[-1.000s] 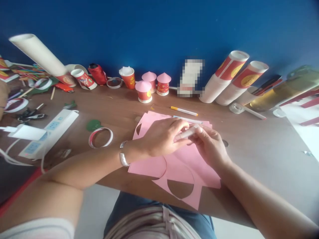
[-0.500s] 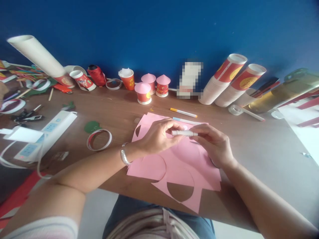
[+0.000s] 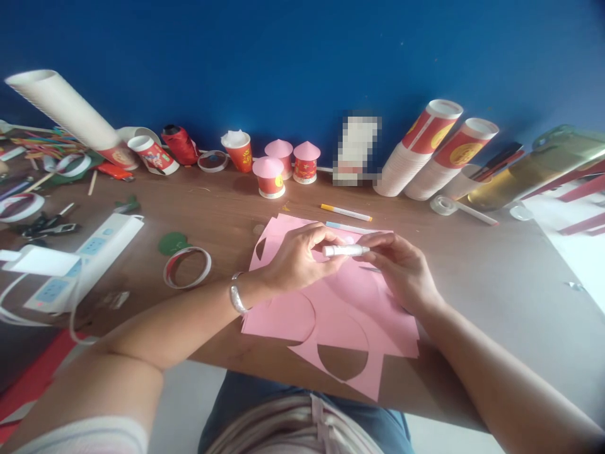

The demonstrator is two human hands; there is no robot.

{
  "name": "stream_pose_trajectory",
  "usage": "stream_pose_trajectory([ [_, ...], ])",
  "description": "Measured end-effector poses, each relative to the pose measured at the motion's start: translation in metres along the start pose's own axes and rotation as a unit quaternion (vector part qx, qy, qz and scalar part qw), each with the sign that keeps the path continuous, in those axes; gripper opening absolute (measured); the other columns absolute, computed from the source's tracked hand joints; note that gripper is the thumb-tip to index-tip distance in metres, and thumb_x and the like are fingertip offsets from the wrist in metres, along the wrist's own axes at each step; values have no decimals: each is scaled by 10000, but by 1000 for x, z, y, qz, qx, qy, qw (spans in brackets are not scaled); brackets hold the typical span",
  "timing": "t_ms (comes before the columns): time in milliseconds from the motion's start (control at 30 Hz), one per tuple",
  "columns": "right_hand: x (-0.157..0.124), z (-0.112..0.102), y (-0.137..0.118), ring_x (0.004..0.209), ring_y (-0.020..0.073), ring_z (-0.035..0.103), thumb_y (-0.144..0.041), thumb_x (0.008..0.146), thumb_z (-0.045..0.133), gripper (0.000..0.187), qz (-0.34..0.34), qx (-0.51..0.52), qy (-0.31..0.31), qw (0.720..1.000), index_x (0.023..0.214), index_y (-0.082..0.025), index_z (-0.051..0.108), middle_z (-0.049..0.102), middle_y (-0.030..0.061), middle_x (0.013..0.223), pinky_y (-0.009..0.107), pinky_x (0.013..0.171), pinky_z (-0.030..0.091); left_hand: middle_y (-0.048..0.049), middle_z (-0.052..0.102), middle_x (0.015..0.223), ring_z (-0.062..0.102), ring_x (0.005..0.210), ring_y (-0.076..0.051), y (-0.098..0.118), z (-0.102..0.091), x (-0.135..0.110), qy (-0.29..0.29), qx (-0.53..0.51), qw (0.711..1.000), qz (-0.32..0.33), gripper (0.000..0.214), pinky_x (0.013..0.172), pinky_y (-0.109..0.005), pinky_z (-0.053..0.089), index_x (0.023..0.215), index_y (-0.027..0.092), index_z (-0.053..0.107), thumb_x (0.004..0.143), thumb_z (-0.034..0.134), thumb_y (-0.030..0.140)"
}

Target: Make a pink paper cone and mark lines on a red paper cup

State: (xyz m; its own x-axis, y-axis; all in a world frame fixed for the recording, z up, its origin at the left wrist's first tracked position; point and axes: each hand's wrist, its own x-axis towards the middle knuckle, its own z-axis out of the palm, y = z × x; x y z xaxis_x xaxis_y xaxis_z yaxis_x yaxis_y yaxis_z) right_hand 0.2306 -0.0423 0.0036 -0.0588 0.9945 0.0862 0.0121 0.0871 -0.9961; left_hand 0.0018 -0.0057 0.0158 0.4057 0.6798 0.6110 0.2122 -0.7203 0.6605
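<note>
My left hand (image 3: 302, 257) pinches the thick end of a short white marker-like tube (image 3: 344, 250) between thumb and fingers. At the tube's narrow end, the fingers of my right hand (image 3: 401, 265) are closed around its tip. Both hands hover over pink paper sheets (image 3: 283, 312), some with round holes cut in them. Beneath my right hand a thin grey blade (image 3: 370, 269) peeks out, the rest of it hidden. A blue-and-white marker (image 3: 352, 228) rests at the sheets' far edge, and an orange-and-white marker (image 3: 346, 212) lies just beyond.
Paper cups with pink cone roofs (image 3: 268, 176) stand near the blue wall. Tall cup stacks (image 3: 416, 151) rise at the right, beside a tape roll (image 3: 443, 205). To the left are a paper ring (image 3: 188, 267), a green paper piece (image 3: 172, 243) and a power strip (image 3: 87, 258).
The white tube has shifted slightly left and tilted, with its narrow tip showing more beside my right fingers. Both hands stay close together over the paper; the view moved a little.
</note>
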Motion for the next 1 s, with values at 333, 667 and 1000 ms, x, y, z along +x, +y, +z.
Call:
stream_pose_trajectory([
  [333, 2, -1, 2, 758, 188, 756, -558, 795, 913, 420, 21, 13, -5, 1000, 997, -218, 771, 774, 35, 872, 389, 757, 697, -57, 804, 1034, 759, 919, -152, -4, 1, 0, -27, -48, 998, -33, 147, 848, -301, 657, 1044, 188, 715, 921, 793, 210],
  [667, 22, -23, 8, 653, 112, 630, -502, 787, 922, 398, -72, 75, 187, 977, 950, -228, 684, 679, -30, 759, 270, 637, 621, -122, 687, 1238, 720, 978, -206, -36, 20, 23, -182, 166, 969, -36, 357, 876, -365, 609, 1301, 150, 657, 991, 704, 323],
  [1000, 20, -21, 11, 634, 136, 659, -601, 809, 858, 442, -67, 21, 154, 986, 944, -229, 660, 682, -27, 742, 317, 653, 626, -71, 742, 963, 695, 857, -172, -36, 14, 29, -106, -113, 968, -196, 280, 748, -304, 565, 1001, 162, 708, 915, 764, 422],
])
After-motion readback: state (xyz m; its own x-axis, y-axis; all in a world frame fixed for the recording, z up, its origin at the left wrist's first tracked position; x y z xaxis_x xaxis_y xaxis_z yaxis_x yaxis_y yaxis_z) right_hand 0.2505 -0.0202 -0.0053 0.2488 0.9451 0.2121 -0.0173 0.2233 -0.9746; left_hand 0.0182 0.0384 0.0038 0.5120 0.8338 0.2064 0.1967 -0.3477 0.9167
